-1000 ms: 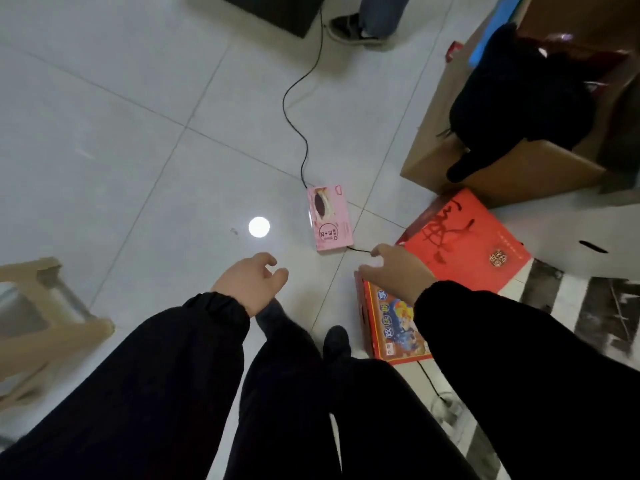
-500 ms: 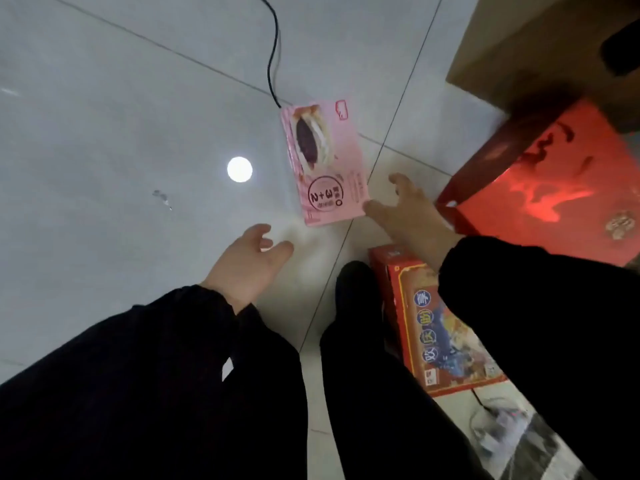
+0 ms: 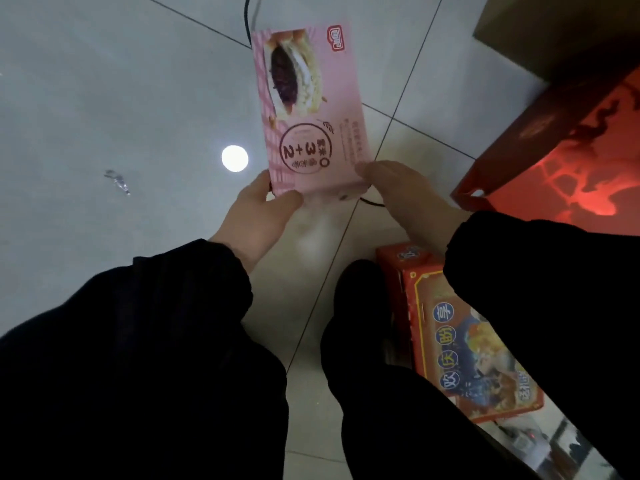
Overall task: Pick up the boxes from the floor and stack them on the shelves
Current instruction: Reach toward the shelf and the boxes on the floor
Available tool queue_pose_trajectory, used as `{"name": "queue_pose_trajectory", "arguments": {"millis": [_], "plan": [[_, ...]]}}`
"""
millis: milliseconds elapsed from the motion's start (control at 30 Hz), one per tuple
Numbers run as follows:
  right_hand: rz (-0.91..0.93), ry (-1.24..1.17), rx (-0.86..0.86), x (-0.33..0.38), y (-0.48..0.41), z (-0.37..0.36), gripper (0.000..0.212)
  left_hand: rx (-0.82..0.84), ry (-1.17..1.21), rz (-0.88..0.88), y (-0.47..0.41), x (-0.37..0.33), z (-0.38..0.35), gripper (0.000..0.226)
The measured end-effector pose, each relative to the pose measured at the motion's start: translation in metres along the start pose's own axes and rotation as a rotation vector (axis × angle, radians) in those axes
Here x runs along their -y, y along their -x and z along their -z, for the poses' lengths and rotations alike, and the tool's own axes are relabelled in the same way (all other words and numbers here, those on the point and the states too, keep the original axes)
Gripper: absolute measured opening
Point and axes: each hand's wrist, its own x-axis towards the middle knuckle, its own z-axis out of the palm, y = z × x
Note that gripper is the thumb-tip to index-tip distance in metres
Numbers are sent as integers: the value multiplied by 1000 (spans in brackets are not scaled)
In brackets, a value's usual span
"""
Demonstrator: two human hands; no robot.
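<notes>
A flat pink snack box [image 3: 308, 109] lies on the grey floor tiles, printed with a cake picture and "3+2". My left hand [image 3: 258, 216] grips its near left corner, thumb on top. My right hand [image 3: 398, 192] holds the near right corner with curled fingers. A red-orange box [image 3: 460, 344] with blue characters lies on the floor beside my right leg. A large red gift box [image 3: 561, 150] stands at the right.
A brown cardboard carton [image 3: 554, 32] sits at the top right. A black cable [image 3: 247, 19] runs across the floor behind the pink box and under its near edge. My dark trouser legs and a shoe [image 3: 360, 292] fill the foreground. A round light reflection [image 3: 234, 158] shines on the tiles.
I have bent closer to the floor. Both hands reached forward from open air to the near end of the pink box and took hold of its two corners.
</notes>
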Motion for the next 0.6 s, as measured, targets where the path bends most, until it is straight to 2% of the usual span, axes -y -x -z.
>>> {"name": "queue_pose_trajectory", "arguments": {"millis": [167,367,500,600], "plan": [[4,-314,23,95,93,18,37,-72,125,-147,90,-74,51,39],[171,-360,178,247,242,37,37,-156,246,-233,264,-168,140,59],[293,-377,314,344,359,39,28,-334,327,-331,412,-203,197,66],[384,-351,476,407,448,33,31,-521,392,-410,528,-216,227,71]]}}
